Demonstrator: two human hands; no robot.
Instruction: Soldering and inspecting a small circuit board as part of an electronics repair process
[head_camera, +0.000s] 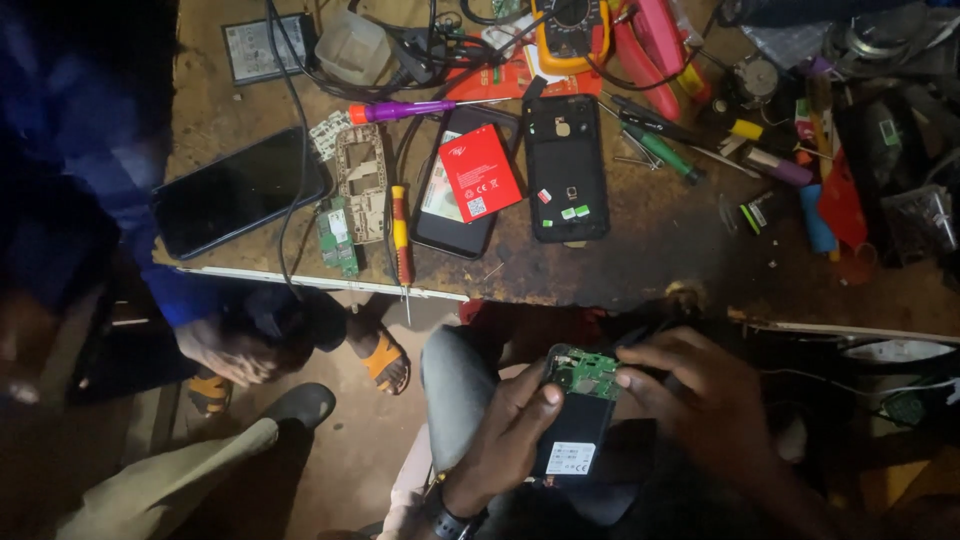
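Observation:
Below the table edge, over my lap, I hold an opened phone (580, 420) with its back off. A green circuit board shows at its top and a black battery with a white label fills the lower part. My left hand (500, 435) grips the phone's left side from below, thumb on the battery. My right hand (700, 395) rests at the phone's upper right, fingertips touching the green board.
The worn table (650, 250) carries a red battery (479, 172) on a phone, a black back cover (567, 170), a dark phone (240, 190), a bare circuit board (339, 237), several screwdrivers, a multimeter (570, 35) and cables. Another person sits at left, sandalled feet (385, 360) under the table.

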